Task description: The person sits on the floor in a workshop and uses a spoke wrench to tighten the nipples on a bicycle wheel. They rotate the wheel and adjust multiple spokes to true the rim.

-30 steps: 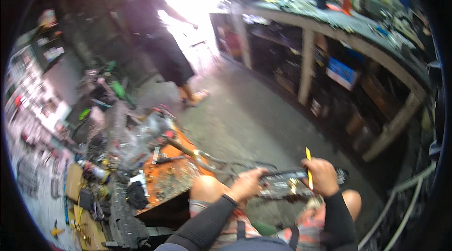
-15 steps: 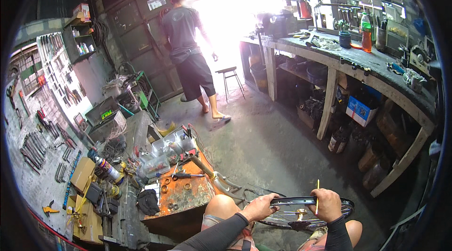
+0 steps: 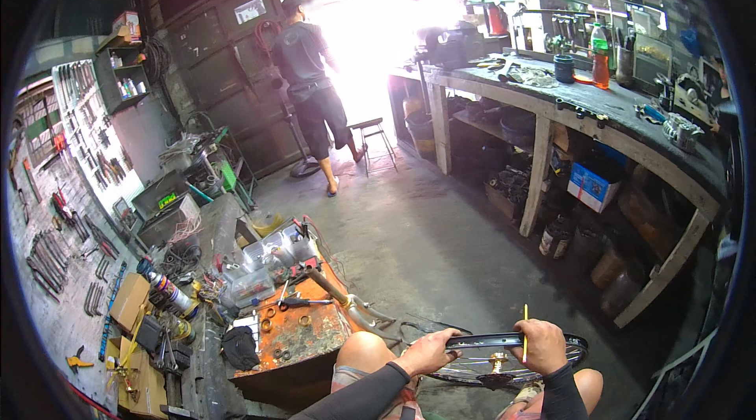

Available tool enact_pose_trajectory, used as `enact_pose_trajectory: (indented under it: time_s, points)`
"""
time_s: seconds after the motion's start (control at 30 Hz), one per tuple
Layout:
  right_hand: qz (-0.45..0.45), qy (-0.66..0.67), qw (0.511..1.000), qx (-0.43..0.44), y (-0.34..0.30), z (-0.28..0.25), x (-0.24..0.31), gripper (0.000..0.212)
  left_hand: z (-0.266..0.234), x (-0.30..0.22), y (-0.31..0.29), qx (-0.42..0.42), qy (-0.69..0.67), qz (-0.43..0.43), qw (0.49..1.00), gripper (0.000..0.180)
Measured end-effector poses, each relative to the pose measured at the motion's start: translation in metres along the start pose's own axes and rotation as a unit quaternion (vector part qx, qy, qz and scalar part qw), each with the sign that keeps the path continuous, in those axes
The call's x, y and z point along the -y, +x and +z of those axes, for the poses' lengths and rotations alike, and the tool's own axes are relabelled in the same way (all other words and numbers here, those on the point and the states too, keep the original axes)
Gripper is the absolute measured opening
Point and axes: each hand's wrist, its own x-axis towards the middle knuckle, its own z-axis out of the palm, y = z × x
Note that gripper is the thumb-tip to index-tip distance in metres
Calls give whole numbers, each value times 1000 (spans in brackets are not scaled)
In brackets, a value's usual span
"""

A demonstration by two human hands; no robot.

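Note:
A spoked wheel (image 3: 460,377) with a black rim and a gold hub (image 3: 498,363) is in front of my knees. My left hand (image 3: 428,352) is closed around the left end of the near stretch of rim (image 3: 482,340), thumb on top. At the right end of that stretch, my right hand (image 3: 544,347) grips the rim too. A thin yellow stick (image 3: 525,324) stands upright against the fingers of my right hand. The undersides of both grips are hidden.
An orange-topped bench (image 3: 303,327) with metal rings and tools is at my left. Beside it stands a bicycle frame (image 3: 358,308). A long workbench (image 3: 504,81) lines the right side. Near the bright doorway are a person (image 3: 303,65) and a stool (image 3: 370,132).
The person near the doorway has stepped farther away. My view has shifted slightly. Both hands keep their hold on the rim, and the yellow stick stays at my right hand.

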Motion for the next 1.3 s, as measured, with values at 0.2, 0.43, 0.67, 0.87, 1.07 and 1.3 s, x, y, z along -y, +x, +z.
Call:
enact_pose_trajectory:
  time_s: [0.2,0.43,0.67,0.87,1.07,1.3]
  points:
    - [-4,5,1000,7,4,-2,8,33,5,16,2,6,8,-11,1000,56]
    - [0,-19,1000,13,-6,-5,-3,39,15,17,10,-15,12,31,999,57]
    - [-1,-5,1000,24,0,-4,2,38,2,2,2,7,9,-25,1000,56]
    - [2,-1,1000,28,2,-8,6,40,3,9,4,10,11,-17,1000,56]
    - [8,-5,999,36,0,-8,6,39,11,18,4,1,9,-7,1000,56]
    - [17,-13,999,42,5,-6,5,38,6,13,7,-12,9,2,1000,56]
